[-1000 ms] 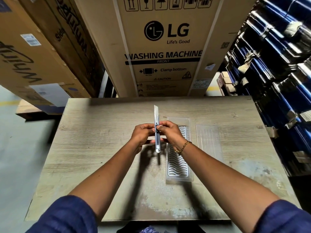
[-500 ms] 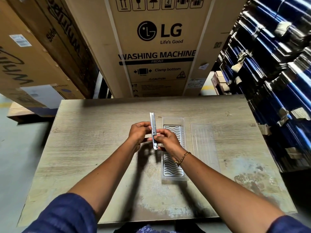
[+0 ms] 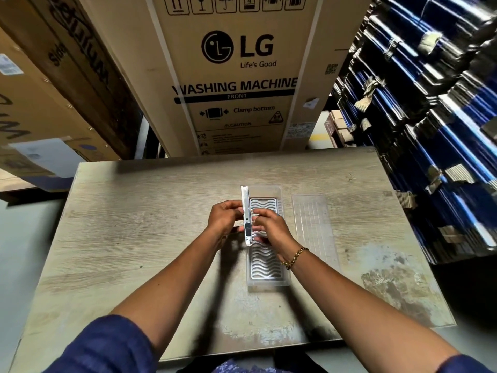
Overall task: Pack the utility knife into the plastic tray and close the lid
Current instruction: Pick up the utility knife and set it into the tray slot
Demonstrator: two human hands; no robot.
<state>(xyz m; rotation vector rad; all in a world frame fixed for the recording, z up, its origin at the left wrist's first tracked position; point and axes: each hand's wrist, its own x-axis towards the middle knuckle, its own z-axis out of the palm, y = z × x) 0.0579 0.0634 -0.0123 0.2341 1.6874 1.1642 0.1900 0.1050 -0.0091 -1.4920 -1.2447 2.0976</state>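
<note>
Over the middle of the tabletop (image 3: 134, 238), seen from the head camera, both hands hold the knife (image 3: 246, 214) just above the left edge of the tray (image 3: 265, 285). The knife is a slim white bar pointing away from the person, with a dark slider on the part nearest them. The left hand (image 3: 224, 218) pinches it from the left, fingers closed on its side; the right hand (image 3: 270, 230) grips it from the right, fingertips curled on the body near the slider. A gold bracelet (image 3: 294, 257) circles the right wrist, and blue sleeves cover both upper arms.

The tray lies flat on the tabletop — clear plastic, long and narrow, with a wavy ribbed insert showing inside. Its far end and near end are visible; the middle is hidden behind the right hand. Just to its right, apart from it, the clear lid (image 3: 313, 224) lies flat.

Beyond the far edge stands a tall cardboard box (image 3: 236, 76) printed "LG" and "WASHING MACHINE". Stacked blue bundles (image 3: 430, 117) fill the right side.
</note>
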